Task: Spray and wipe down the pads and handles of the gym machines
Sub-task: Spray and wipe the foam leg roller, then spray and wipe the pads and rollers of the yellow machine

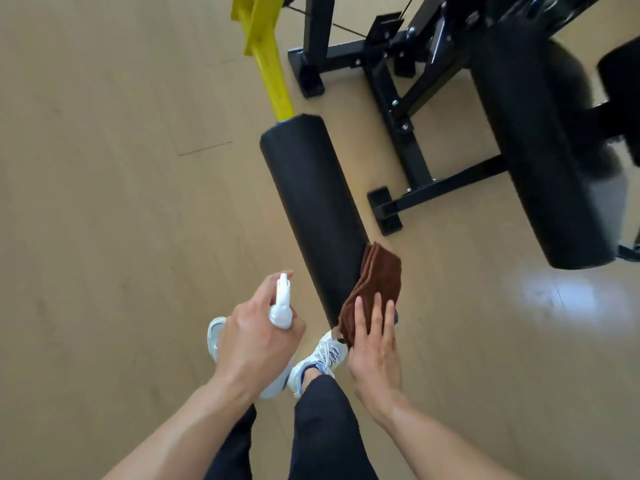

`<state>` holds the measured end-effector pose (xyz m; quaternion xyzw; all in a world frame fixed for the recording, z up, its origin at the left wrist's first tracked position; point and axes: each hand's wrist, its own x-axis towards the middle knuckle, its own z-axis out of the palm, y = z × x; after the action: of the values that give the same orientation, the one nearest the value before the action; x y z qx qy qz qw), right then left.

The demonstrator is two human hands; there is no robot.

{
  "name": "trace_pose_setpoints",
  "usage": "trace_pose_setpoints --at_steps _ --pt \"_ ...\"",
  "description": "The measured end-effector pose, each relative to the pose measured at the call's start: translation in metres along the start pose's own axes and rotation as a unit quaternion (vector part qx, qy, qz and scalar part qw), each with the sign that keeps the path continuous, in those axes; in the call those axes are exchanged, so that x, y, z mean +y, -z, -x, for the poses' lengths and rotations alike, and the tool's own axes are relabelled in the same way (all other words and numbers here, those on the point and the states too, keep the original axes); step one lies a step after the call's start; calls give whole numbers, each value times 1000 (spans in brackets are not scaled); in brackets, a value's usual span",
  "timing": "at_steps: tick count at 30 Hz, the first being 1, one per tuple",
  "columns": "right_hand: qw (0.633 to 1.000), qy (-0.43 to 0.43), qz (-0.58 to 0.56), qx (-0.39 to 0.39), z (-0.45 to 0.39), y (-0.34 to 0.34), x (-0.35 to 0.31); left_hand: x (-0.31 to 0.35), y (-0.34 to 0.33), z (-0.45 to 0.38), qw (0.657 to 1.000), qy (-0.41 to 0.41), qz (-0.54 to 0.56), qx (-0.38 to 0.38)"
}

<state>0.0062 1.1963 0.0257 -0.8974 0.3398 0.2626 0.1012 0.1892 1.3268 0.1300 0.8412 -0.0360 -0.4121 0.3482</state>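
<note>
The left hand (254,344) has its grip closed around a white spray bottle (281,308), nozzle pointing away, above white shoes (320,358) on the wood floor (104,202). The right hand (375,348) lies flat, fingers open, pressing a folded brown cloth (375,289) on the near end of a black roller pad (311,209). Beyond, the pad joins a yellow arm (268,64), with a larger black pad (540,150) and black frame (391,84) to the right.

Bright daylight, floor (104,202) glare, blurred edges
</note>
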Motion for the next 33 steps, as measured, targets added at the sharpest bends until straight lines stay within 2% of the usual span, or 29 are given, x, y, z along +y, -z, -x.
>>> trace_pose_setpoints --at_steps 3,6,8,10,14,17,19,21,22,23,25,26,28,29,30,31,33 --pt "993 -55 -67 -80 19 19 17 10 22 32 999 18 34 -11" --pt "950 -197 -205 -131 44 40 49 14 47 53 998 35 48 -7" --pt "912 -286 -271 -116 58 47 73 19 65 62 999 32 43 -4" --pt "885 -344 -290 -116 75 54 90 28 79 70 1000 18 11 -8" --pt "864 -366 -332 -95 121 73 99 48 99 82 996 -40 -75 -19" --pt "849 -382 -356 -78 143 50 112 62 101 90 989 -63 -133 -28" --pt "825 -406 -391 -35 162 63 98 72 97 97 984 -78 -154 -38" --pt "774 -431 -464 21 180 87 85 81 88 105 978 -97 -178 -52" --pt "727 -449 -517 50 187 96 83 86 81 109 974 -107 -190 -60" --pt "660 -469 -582 74 192 100 84 91 73 114 971 -116 -200 -68" --pt "476 -482 -731 83 198 105 88 101 55 127 965 -133 -208 -86" --pt "379 -458 -800 77 201 110 90 105 44 133 961 -145 -215 -95" --pt "209 -387 -894 79 210 121 98 114 20 145 950 -173 -233 -112" --pt "139 -360 -919 79 216 128 103 119 7 152 947 -181 -238 -119" --pt "89 -329 -937 76 225 135 106 124 -6 158 944 -186 -243 -126" --pt "58 -298 -949 83 234 137 109 131 -20 166 940 -190 -252 -134" --pt "38 -240 -964 108 249 141 116 145 -48 182 930 -201 -267 -152"
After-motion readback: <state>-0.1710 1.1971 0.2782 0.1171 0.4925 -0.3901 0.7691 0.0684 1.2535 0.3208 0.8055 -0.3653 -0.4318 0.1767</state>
